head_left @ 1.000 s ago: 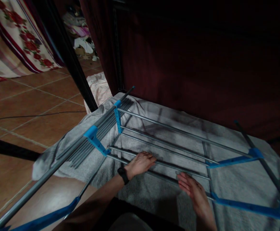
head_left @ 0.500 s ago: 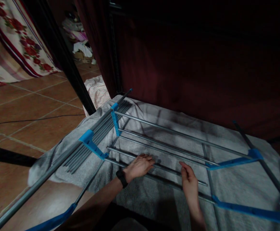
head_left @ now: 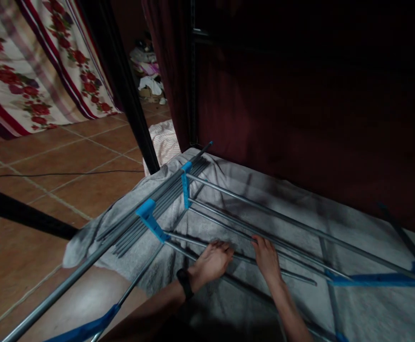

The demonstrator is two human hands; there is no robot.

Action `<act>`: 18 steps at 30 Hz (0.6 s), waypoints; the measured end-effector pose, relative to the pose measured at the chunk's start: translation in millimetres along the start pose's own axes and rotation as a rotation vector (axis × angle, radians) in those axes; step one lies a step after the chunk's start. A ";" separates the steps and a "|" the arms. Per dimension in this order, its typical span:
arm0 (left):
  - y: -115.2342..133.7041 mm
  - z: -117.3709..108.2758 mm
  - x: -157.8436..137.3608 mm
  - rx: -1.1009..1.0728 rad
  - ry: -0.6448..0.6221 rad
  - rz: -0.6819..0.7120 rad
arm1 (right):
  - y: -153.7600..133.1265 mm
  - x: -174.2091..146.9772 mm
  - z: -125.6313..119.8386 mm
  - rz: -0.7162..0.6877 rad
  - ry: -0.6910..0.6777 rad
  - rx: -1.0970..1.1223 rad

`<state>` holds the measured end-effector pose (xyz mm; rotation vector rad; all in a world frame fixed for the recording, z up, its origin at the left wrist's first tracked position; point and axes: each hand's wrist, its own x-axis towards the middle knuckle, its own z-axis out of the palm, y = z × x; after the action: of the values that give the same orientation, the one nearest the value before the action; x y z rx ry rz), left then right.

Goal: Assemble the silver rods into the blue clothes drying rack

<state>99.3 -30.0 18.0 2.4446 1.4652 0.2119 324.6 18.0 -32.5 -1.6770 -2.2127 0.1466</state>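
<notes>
A drying rack of grey metal rods and blue plastic brackets lies across a grey blanket (head_left: 225,299). My left hand (head_left: 212,260), with a black band at the wrist, curls closed around a metal rod (head_left: 298,278) whose right end is free. Beside it, my right hand (head_left: 267,259) reaches over the rods with bent fingers, its tips closed at a neighbouring rod (head_left: 221,222); its palm side is hidden. To the left of my hands, a blue bracket (head_left: 152,221) sits on the rack's long side tube (head_left: 73,270). Another blue bracket (head_left: 186,185) is farther back.
A bundle of thin rods (head_left: 139,228) lies beside the long tube. Dark red cloth (head_left: 282,142) hangs behind the blanket. A black metal post (head_left: 132,95) stands at left, with tiled floor (head_left: 96,161), a cable (head_left: 61,174) and a flowered curtain (head_left: 32,71) beyond.
My right hand has moved from hovering beside the free-ended rod onto the rods, its fingers bending over. My left hand stays on its rod. The view has turned left, shifting the scene rightward.
</notes>
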 end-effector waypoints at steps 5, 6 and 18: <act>-2.3 1.5 3.6 -0.031 -0.036 0.012 | 0.2 -2.9 0.0 -0.026 0.017 -0.022; -2.6 2.0 4.1 -0.037 -0.039 0.013 | 0.2 -3.3 0.0 -0.031 0.022 -0.024; 0.3 1.8 4.2 -0.040 -0.060 0.005 | 8.5 -3.1 3.2 -0.070 0.040 0.088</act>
<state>102.1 -26.7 16.3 2.4021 1.4159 0.1654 332.0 18.0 -38.7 -1.5407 -2.1989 0.1879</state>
